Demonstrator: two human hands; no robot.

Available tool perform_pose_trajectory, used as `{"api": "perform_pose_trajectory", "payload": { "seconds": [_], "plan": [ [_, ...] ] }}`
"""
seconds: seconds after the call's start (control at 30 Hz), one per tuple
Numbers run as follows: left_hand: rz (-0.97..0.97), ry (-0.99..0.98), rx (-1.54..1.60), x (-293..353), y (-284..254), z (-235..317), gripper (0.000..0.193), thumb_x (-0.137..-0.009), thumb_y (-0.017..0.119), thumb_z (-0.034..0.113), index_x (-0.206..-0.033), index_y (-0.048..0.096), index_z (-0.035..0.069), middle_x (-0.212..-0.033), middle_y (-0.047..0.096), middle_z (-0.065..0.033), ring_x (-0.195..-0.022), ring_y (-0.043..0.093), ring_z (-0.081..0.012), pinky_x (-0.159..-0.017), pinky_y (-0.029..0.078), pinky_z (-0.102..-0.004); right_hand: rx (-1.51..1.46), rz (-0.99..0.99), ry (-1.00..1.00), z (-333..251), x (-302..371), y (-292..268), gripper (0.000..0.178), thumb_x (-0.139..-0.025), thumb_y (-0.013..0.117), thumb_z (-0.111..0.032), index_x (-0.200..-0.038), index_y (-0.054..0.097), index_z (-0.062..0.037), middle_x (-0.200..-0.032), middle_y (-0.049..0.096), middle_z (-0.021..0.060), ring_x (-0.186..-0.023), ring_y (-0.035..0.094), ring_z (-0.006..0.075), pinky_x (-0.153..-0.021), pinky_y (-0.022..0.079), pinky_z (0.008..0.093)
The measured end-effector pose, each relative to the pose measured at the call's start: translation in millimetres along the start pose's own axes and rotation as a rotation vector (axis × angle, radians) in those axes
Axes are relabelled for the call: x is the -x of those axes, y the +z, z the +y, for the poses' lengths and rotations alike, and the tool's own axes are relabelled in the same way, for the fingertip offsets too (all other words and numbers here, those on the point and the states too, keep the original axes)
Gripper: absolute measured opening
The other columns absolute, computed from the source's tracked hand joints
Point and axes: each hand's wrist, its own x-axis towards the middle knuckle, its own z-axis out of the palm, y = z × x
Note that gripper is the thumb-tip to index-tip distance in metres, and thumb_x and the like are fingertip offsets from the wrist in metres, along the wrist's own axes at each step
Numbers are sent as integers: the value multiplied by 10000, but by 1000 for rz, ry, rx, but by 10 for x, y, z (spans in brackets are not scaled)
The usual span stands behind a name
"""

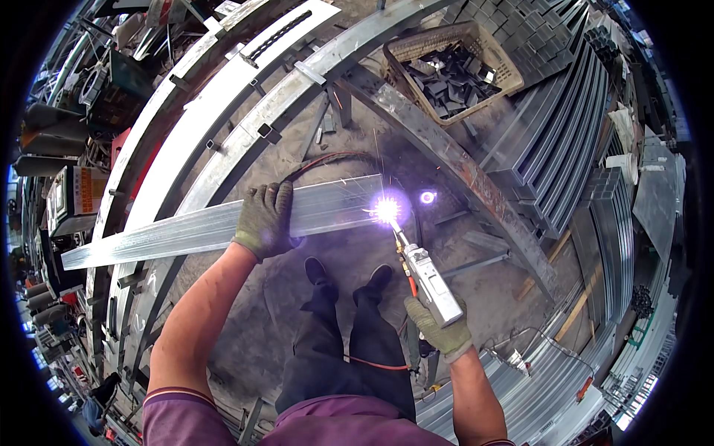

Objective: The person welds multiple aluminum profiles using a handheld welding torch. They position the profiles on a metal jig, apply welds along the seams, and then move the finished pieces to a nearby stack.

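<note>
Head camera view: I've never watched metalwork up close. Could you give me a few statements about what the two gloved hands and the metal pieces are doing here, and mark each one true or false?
1. The left hand presses on a long silvery metal bar. True.
2. The right hand is empty. False: it grips a handheld welding torch.
3. A bright spark glows at the torch's tip, by the bar's right end. True.
4. The crate at the top holds green bottles. False: it holds dark metal pieces.
5. Both hands are bare. False: both wear gloves.
</note>
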Motion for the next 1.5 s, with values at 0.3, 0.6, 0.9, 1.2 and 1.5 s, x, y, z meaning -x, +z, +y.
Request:
{"api": "perform_pose_trajectory", "payload": {
  "seconds": [0.3, 0.6, 0.9, 1.2, 1.5],
  "plan": [
    [-3, 5, -13, 7, 9, -6, 1094, -659, 891, 472, -1506, 442, -54, -1339, 576, -237, -1260, 561, -402, -1106, 421, -556, -103, 4, 75, -109, 36, -10, 251, -921, 869, -241, -1099, 802, -77, -844, 801, 60, -780, 791, 217, -720, 608, 372],
    [-24, -19, -12, 3, 8, 4, 1099, -678, 886, 498, -1515, 439, -56, -1365, 571, -241, -1276, 554, -413, -1130, 404, -565, 73, 23, -49, -100, 22, -27, 228, -934, 833, -309, -1000, 794, -94, -801, 777, 85, -738, 776, 275, -691, 598, 408],
    [-54, -18, -37, -11, 10, 11, 1108, -702, 869, 522, -1523, 426, -75, -1386, 568, -247, -1300, 546, -420, -1149, 388, -568, 60, 47, -92, 29, 70, 26, 213, -926, 841, -298, -1003, 786, -107, -793, 770, 85, -712, 765, 295, -657, 593, 418],
    [-50, -5, -25, -4, 35, -7, 1107, -699, 873, 514, -1520, 424, -79, -1388, 560, -248, -1302, 539, -418, -1147, 388, -558, 48, 34, -102, 65, 109, 29, 213, -917, 864, -249, -1049, 800, -94, -828, 789, 86, -730, 779, 267, -678, 604, 390],
    [-40, -5, -11, -4, 27, -3, 1089, -701, 885, 476, -1528, 423, -62, -1376, 562, -253, -1281, 549, -430, -1138, 401, -558, 12, 44, -98, 6, 118, 16, 199, -919, 860, -224, -1042, 791, -85, -809, 775, 71, -722, 772, 241, -667, 592, 382]
  ]
}}
